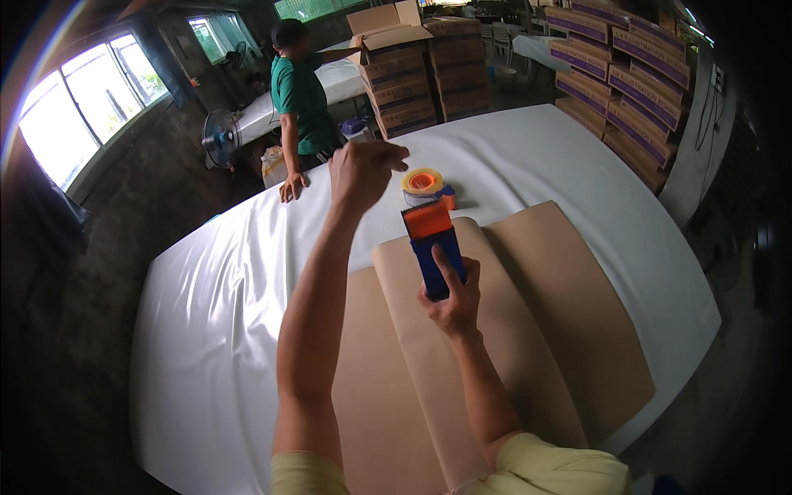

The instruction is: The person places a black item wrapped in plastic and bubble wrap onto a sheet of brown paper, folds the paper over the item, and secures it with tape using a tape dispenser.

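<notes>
We have the tape dispenser point(432, 247) in our right hand point(452, 304), fingers wrapped round its blue handle and the thumb lying up the near face, so that hand is clamped firmly on the tool. Its orange head points away from us, just short of the tape roll point(422, 183) with the orange core that sits on the white counter point(223, 297) beyond the paper. Our left hand point(361, 172) is raised above the far edge, fingers drawn together in a pinch; we judge it is holding the free end of the tape, though the strip itself is too thin to make out here.

Under both arms lies the brown paper point(462, 363), folded over on itself so that a long seam runs from near our body toward the dispenser.

To do this well, we think we should keep the stretch between the two hands taut and in line with the seam, lower the left hand first to fix the end flat, then draw the dispenser back along the fold with steady pressure. A slack or skewed pull would likely wrinkle the strip or let it stick off the seam.

A person in a green shirt point(299, 95) stands at the far corner, one hand resting on the counter, with stacked cardboard boxes point(404, 82) behind.
</notes>
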`<state>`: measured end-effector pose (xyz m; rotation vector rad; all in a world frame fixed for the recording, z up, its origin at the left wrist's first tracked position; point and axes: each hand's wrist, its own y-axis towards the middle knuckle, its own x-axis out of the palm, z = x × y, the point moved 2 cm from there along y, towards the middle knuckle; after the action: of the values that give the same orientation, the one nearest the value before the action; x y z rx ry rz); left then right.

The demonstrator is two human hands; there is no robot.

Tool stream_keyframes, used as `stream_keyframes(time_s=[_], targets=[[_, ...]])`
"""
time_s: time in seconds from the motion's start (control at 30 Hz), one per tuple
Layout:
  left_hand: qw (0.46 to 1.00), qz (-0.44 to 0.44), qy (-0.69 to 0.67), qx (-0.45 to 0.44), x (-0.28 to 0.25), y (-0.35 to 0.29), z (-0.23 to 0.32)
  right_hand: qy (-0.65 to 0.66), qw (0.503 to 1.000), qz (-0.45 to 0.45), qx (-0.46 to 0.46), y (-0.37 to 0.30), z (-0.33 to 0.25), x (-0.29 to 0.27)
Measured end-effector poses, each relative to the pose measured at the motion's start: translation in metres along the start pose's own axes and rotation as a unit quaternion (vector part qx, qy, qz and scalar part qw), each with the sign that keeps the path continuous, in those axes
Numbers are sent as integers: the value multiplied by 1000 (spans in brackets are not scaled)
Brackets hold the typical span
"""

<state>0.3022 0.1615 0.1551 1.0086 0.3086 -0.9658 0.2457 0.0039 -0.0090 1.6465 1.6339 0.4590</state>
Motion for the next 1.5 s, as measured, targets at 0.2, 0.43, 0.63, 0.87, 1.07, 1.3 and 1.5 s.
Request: stream_keyframes(time_s=[0.2,0.43,0.63,0.87,1.07,1.3,1.5], targets=[[966,-109,221,-85,54,-45,-44,-135,948,-264,114,21,-59,-52],[969,-201,32,-141,118,-182,-75,-201,829,-462,244,8,-54,-52],[963,-198,30,-178,109,-208,-87,-223,788,-515,255,5,-50,-37],[972,71,85,-209,101,-213,-64,-243,782,-503,275,4,-54,-29],[924,-363,-110,42,142,-252,-82,-248,789,-519,216,-15,-62,-37],[920,-380,-77,61,137,-237,-69,-227,817,-504,162,-34,-30,-47],[915,-384,-121,-11,132,-245,-75,-225,743,-603,182,-57,-83,-98]])
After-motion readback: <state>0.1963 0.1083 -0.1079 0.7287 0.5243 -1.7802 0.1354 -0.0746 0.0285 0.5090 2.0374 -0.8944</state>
